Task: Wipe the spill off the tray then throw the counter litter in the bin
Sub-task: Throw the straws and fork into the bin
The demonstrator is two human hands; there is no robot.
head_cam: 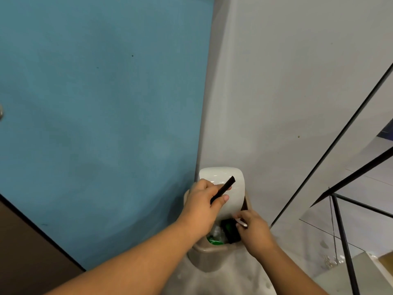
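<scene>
The lid (231,201) just behind the left grip (202,207) is white plastic, smooth and glossy. The strip (225,187) in that grip is matt black; what it is made of cannot be told. Below both grips the bin (204,254) is dull beige plastic, with crinkled clear film (217,233) inside. The stick (241,222) in the right grip (254,232) is white and smooth. Left of the grips the wall (95,124) is matt blue paint. To their right, a rail (344,241) looks like black-painted metal.

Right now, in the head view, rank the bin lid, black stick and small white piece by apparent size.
1. bin lid, largest.
2. black stick, long but thin.
3. white piece, smallest, partly hidden in the right hand.
</scene>
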